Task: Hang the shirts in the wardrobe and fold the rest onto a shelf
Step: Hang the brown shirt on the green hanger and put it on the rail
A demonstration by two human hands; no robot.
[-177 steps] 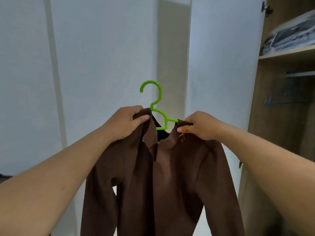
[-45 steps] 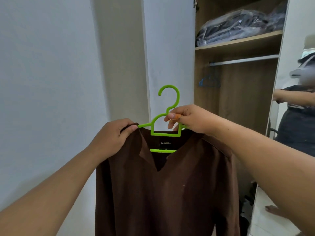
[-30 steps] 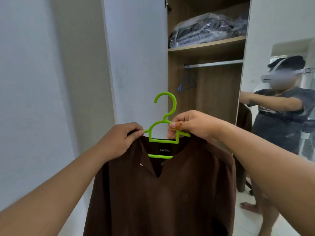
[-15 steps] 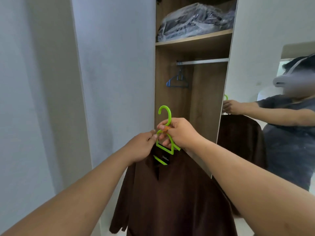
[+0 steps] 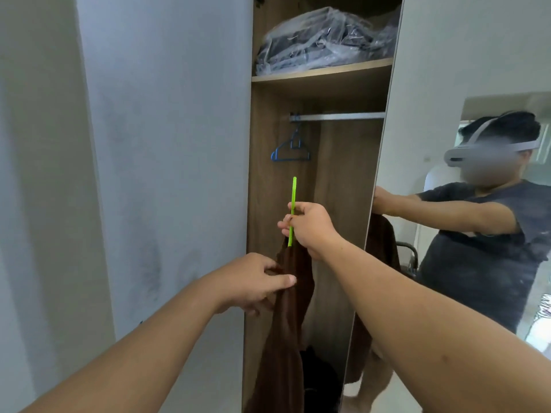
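A brown shirt (image 5: 287, 317) hangs from a green hanger (image 5: 293, 195), now seen edge-on inside the open wardrobe. My right hand (image 5: 310, 228) grips the hanger's neck just below the hook. My left hand (image 5: 253, 281) rests against the shirt's shoulder with thumb out and fingers loosely spread. The metal hanging rail (image 5: 337, 116) runs across the wardrobe well above the hook.
A blue hanger (image 5: 290, 150) hangs at the rail's left end. Plastic-wrapped dark clothes (image 5: 322, 40) lie on the top shelf (image 5: 322, 74). A white door (image 5: 167, 144) stands to the left, a mirrored door (image 5: 465, 204) to the right. Dark items lie on the wardrobe floor (image 5: 316, 380).
The hanger and shirt have turned edge-on and moved into the wardrobe opening. My left hand let go of the collar and now rests lower on the shirt's shoulder.
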